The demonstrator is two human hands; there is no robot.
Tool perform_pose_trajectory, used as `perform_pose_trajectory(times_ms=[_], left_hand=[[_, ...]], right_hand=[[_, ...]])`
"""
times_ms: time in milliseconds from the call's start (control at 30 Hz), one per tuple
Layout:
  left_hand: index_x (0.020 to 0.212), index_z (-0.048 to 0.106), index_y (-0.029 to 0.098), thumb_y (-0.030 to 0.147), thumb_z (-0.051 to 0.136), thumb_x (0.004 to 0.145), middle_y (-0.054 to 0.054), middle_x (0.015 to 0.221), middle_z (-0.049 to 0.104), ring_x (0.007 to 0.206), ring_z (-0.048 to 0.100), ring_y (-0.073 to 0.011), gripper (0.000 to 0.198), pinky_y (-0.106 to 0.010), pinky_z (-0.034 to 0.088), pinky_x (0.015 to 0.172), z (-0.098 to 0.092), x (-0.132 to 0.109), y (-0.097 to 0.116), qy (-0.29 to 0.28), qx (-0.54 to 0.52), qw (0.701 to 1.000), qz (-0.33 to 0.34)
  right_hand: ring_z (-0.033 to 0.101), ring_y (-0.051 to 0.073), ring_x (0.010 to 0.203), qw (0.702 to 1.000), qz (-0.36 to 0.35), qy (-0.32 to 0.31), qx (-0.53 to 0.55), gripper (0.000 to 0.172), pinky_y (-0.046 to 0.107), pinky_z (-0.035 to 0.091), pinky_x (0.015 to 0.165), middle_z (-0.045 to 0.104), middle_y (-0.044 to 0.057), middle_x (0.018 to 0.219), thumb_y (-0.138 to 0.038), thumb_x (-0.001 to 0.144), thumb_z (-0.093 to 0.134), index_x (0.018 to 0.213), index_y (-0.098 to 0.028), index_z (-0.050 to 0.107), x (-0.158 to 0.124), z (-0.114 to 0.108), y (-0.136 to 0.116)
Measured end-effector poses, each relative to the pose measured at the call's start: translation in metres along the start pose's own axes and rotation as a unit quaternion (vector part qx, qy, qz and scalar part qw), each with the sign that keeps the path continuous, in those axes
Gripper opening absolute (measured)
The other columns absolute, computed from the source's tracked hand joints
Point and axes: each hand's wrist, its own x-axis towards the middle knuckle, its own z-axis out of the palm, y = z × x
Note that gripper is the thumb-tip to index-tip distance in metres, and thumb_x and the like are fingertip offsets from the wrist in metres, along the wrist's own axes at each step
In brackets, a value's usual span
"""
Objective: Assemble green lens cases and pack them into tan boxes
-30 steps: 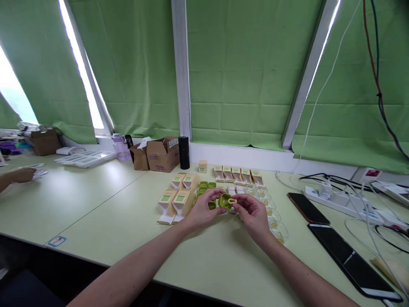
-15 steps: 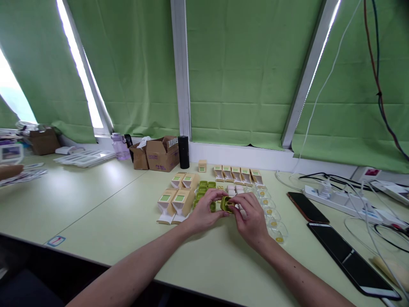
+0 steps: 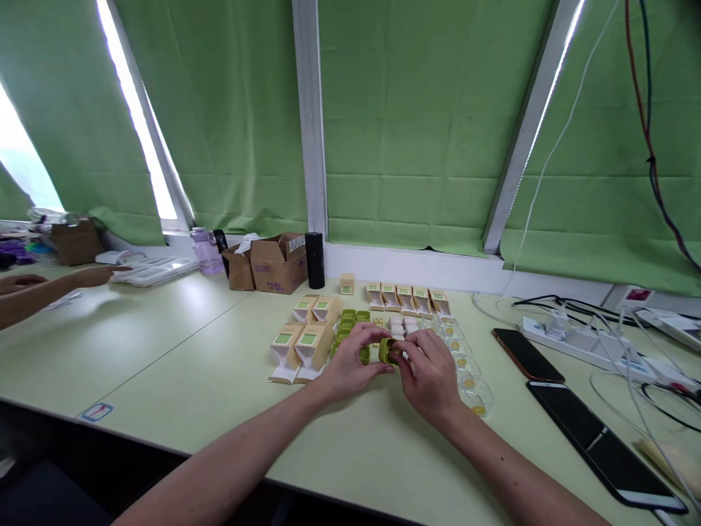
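Note:
My left hand (image 3: 350,364) and my right hand (image 3: 430,374) meet over the pale green table (image 3: 180,351), both pinched on one small olive-green plastic case (image 3: 386,351). More green cases (image 3: 350,321) lie just behind my left hand. Tan boxes with green labels (image 3: 301,345) lie to the left of it. Behind my hands, a row of open tan boxes (image 3: 408,299) stands near the window sill. Clear trays with yellow bits (image 3: 465,365) run along the right of my right hand, and small white pieces (image 3: 402,321) lie behind it.
Two dark phones (image 3: 529,356) (image 3: 599,446) and a power strip with cables (image 3: 580,340) lie at the right. Brown cartons (image 3: 277,264), a black cylinder (image 3: 315,261) and a purple bottle (image 3: 207,252) stand at the back. Another person's arm (image 3: 49,286) reaches over the far-left table.
My right hand has closed in on the green case, bringing the small yellow piece it held up against it. The other person's arm at the far left has stretched out to the right.

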Motion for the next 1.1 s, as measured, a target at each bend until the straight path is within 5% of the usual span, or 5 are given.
perform_pose_trajectory(times_ms=[700,867,1100], left_hand=[[0.117,0.07,0.023,0.025,0.092,0.073,-0.007,0.116,0.061,0.114,0.061,-0.0249,0.049,-0.043,0.054,0.103,-0.002,0.001,-0.002,-0.006,-0.014,1.0,-0.009],[0.117,0.071,0.023,0.02,0.089,0.075,-0.008,0.117,0.061,0.113,0.062,-0.0243,0.046,-0.043,0.054,0.103,-0.005,0.003,-0.002,0.007,-0.015,1.0,-0.024],[0.115,0.073,0.023,0.023,0.093,0.069,-0.008,0.115,0.059,0.113,0.061,-0.0255,0.05,-0.045,0.053,0.105,-0.007,0.004,-0.002,0.038,0.027,0.998,-0.044]], right_hand=[[0.053,0.022,0.077,0.999,-0.022,-0.018,0.018,0.012,0.034,0.041,0.064,0.062,0.005,0.079,-0.012,0.097,0.059,0.1,-0.021,0.067,0.0,0.001,0.002],[0.061,0.025,0.085,0.997,-0.03,-0.027,0.06,0.032,0.039,0.051,0.071,0.07,0.008,0.096,-0.011,0.094,0.059,0.124,-0.022,0.062,-0.001,-0.003,0.008],[0.062,0.032,0.124,0.995,0.01,-0.057,0.077,0.059,0.049,0.059,0.097,0.066,0.014,0.131,-0.015,0.09,0.059,0.147,-0.024,0.049,-0.008,-0.003,0.009]])
